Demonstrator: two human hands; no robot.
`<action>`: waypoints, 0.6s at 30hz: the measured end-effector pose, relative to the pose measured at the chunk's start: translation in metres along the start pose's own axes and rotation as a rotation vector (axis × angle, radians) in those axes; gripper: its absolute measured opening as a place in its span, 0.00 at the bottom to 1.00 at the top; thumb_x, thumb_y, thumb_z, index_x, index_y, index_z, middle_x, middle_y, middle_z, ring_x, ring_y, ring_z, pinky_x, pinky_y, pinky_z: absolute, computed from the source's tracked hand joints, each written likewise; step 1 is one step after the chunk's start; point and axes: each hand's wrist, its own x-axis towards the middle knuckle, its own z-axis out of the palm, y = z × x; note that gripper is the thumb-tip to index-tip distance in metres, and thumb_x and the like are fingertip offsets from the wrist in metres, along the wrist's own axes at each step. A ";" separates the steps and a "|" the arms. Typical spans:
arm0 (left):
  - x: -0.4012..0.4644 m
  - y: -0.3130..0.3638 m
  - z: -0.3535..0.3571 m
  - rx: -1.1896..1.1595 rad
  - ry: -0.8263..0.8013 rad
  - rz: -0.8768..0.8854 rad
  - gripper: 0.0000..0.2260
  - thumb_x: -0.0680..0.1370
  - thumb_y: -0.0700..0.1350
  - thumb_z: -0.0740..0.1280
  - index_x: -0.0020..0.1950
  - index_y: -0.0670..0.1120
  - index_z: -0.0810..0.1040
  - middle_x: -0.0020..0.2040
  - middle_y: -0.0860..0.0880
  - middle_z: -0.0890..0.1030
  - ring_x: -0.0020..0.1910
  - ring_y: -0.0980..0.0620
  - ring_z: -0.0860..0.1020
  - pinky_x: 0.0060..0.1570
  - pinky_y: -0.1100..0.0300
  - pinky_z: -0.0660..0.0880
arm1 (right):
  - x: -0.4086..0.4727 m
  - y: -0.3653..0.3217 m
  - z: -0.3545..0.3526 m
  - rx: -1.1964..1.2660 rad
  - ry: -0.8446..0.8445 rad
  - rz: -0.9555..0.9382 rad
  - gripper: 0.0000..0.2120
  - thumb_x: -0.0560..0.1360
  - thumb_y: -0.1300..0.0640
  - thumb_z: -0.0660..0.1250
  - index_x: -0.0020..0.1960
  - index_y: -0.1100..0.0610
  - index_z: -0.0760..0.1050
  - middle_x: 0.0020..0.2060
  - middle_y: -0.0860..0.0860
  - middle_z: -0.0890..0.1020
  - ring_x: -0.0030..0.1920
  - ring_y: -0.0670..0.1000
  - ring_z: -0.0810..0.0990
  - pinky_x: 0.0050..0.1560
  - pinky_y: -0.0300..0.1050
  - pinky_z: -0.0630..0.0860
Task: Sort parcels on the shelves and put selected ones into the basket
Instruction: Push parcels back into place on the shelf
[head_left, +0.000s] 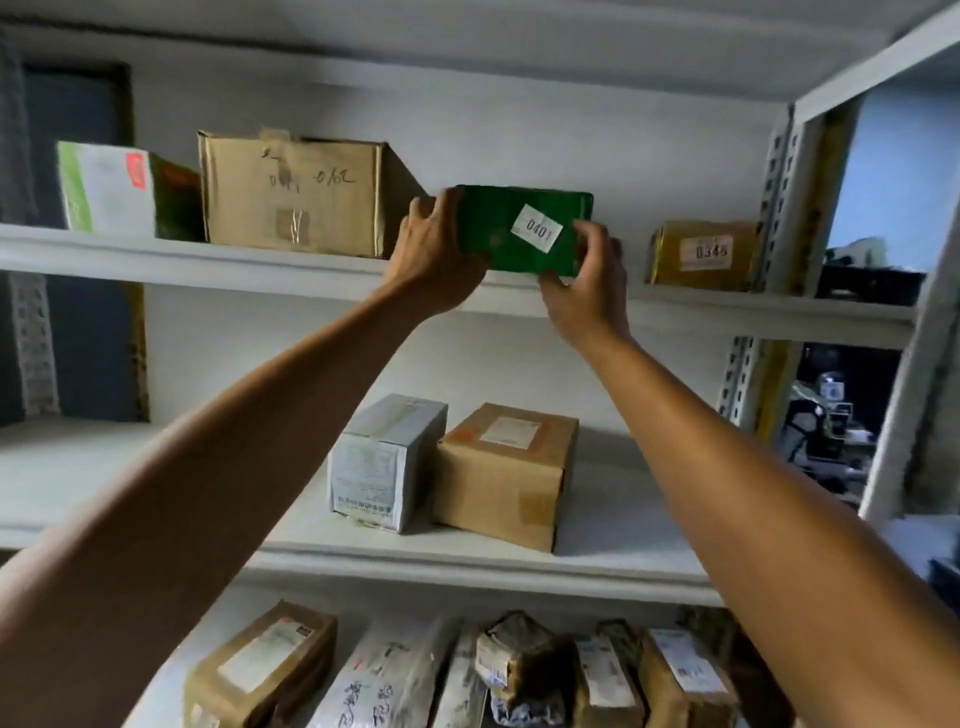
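A green parcel (498, 223) with a white label reading 0401 stands at the front of the upper shelf (156, 260). My left hand (434, 249) grips its left end, fingers curled over the top corner. My right hand (587, 283) holds its lower right corner, thumb under the bottom edge and fingers on the front face. Both arms reach up from below. No basket is in view.
On the upper shelf stand a large brown carton (291, 192), a white and green box (104, 189) at left and a yellow parcel (704, 254) labelled 0345 at right. The middle shelf holds a grey box (384, 462) and a brown box (506, 475). Several parcels fill the bottom shelf.
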 end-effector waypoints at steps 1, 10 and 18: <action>0.019 0.000 0.004 -0.023 -0.037 -0.058 0.36 0.76 0.51 0.70 0.80 0.53 0.56 0.68 0.40 0.69 0.66 0.39 0.70 0.65 0.45 0.73 | 0.017 0.004 0.000 -0.047 -0.018 0.023 0.32 0.76 0.54 0.72 0.76 0.56 0.63 0.67 0.60 0.71 0.66 0.57 0.71 0.62 0.50 0.77; 0.101 -0.021 0.037 -0.315 -0.186 -0.293 0.33 0.73 0.62 0.70 0.71 0.53 0.59 0.61 0.41 0.77 0.49 0.46 0.80 0.47 0.53 0.81 | 0.108 0.018 0.009 0.053 -0.194 0.426 0.43 0.75 0.31 0.62 0.81 0.48 0.51 0.75 0.56 0.70 0.70 0.63 0.72 0.69 0.56 0.71; 0.043 -0.005 0.022 -0.469 0.188 -0.055 0.27 0.72 0.67 0.69 0.54 0.47 0.65 0.47 0.43 0.78 0.46 0.45 0.80 0.45 0.45 0.81 | 0.077 0.004 -0.022 0.555 0.152 0.400 0.29 0.80 0.34 0.57 0.73 0.52 0.66 0.61 0.50 0.71 0.59 0.50 0.70 0.55 0.44 0.67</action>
